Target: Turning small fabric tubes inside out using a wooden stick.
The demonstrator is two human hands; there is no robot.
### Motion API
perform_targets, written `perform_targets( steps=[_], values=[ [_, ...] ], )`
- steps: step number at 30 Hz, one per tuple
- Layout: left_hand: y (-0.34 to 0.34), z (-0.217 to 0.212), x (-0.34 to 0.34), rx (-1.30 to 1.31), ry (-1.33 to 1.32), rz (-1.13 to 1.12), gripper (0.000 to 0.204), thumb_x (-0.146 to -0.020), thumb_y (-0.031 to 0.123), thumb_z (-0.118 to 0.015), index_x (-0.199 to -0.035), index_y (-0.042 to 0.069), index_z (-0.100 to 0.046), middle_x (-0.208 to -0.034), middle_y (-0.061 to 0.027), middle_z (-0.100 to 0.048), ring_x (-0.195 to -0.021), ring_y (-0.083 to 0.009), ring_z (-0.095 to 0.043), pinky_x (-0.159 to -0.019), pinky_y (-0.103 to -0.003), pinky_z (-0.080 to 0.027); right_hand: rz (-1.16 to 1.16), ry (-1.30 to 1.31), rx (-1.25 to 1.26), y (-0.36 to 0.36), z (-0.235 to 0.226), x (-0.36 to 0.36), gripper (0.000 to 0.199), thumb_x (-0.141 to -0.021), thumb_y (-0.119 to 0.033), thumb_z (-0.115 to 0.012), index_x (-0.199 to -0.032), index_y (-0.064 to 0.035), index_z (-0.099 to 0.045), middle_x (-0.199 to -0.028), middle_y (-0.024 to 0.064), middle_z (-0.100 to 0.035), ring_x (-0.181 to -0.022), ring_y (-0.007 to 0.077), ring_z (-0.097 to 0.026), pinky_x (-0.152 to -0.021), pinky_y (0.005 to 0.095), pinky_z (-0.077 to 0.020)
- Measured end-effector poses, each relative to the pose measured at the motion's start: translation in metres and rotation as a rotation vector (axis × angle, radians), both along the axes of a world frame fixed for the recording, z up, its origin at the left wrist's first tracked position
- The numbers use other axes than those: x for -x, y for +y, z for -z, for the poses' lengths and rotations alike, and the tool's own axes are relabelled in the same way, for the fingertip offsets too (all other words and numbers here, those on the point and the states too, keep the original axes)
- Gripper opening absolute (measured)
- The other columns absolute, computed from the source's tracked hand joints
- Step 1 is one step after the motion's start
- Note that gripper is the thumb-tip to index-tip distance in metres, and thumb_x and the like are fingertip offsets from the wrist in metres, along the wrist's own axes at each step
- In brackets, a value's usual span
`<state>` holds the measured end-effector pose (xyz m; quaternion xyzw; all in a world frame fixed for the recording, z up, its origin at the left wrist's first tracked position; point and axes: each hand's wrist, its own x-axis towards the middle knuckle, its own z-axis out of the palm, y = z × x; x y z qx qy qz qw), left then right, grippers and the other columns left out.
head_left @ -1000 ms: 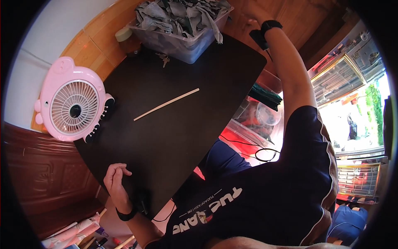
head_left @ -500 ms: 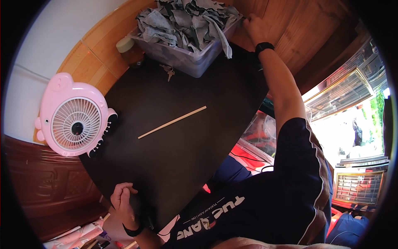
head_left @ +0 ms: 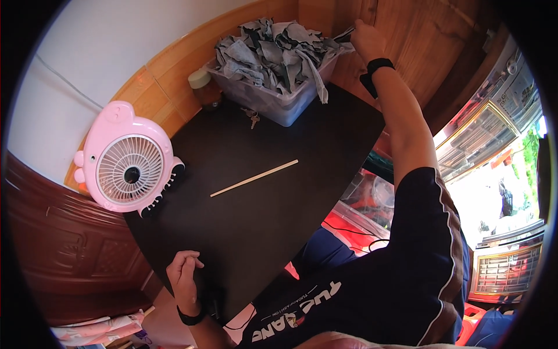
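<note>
My right hand (head_left: 367,43) is at the right end of a translucent plastic bin (head_left: 261,100), its fingers pinched on a grey scrap (head_left: 345,34). Crumpled grey cloth-like scraps (head_left: 273,55) heap above the bin's rim, and one strip hangs over its front. By the near left edge of the black table (head_left: 244,227), my left hand (head_left: 185,276) is loosely bent with fingers a little apart, and nothing shows in it. A thin, pale wooden stick (head_left: 254,178) lies slantwise on the table between the two hands.
A pink animal-shaped fan (head_left: 131,166) stands at the table's left. Against the wall are a jar with a pale lid (head_left: 203,87) and, in front of the bin, some keys (head_left: 252,117). Wooden panelling (head_left: 424,52) rises behind my right hand. Clear plastic boxes (head_left: 372,198) sit beyond the table's right edge.
The view has shifted, so the table things appear lower and further right. My right hand has lifted slightly from the bin's rim, with a grey scrap now showing at its fingertips.
</note>
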<state>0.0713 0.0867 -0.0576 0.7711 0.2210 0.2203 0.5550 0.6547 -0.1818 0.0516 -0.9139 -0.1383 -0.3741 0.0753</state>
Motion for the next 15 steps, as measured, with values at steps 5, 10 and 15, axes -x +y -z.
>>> perform_targets(
  steps=[5, 10, 15],
  values=[
    [-0.002, 0.0, 0.001, -0.01, 0.023, 0.04, 0.017, -0.087, 0.008, -0.048, -0.089, -0.003, -0.061, -0.066, -0.0044, -0.056, -0.065, -0.0101, -0.052, -0.063, -0.022, -0.039, -0.081, -0.048, -0.218, -0.024, 0.009, -0.035, 0.026, -0.083, -0.022, -0.05, -0.101, -0.0054, -0.06, -0.087, 0.0149, -0.066, -0.085, 0.0338, -0.064, -0.069, 0.0403, -0.0507],
    [-0.001, 0.001, 0.0, -0.017, 0.043, 0.052, 0.017, -0.088, 0.007, -0.048, -0.089, -0.003, -0.061, -0.067, -0.0045, -0.056, -0.065, -0.0101, -0.051, -0.063, -0.023, -0.039, -0.653, 0.621, -0.65, -0.042, 0.031, -0.088, 0.016, -0.083, -0.025, -0.064, -0.094, -0.0132, -0.06, -0.081, -0.0032, -0.06, -0.075, 0.0093, -0.058, -0.066, 0.0256, -0.0457],
    [0.0, 0.003, -0.002, -0.012, 0.103, 0.035, 0.018, -0.089, 0.012, -0.048, -0.088, -0.002, -0.06, -0.067, -0.0041, -0.055, -0.068, -0.0114, -0.051, -0.069, -0.024, -0.037, -0.696, 0.712, -0.839, -0.062, 0.074, -0.043, 0.017, -0.086, -0.027, -0.064, -0.094, -0.0122, -0.06, -0.084, -0.0042, -0.06, -0.079, 0.0065, -0.059, -0.066, 0.0233, -0.0454]
  ],
)
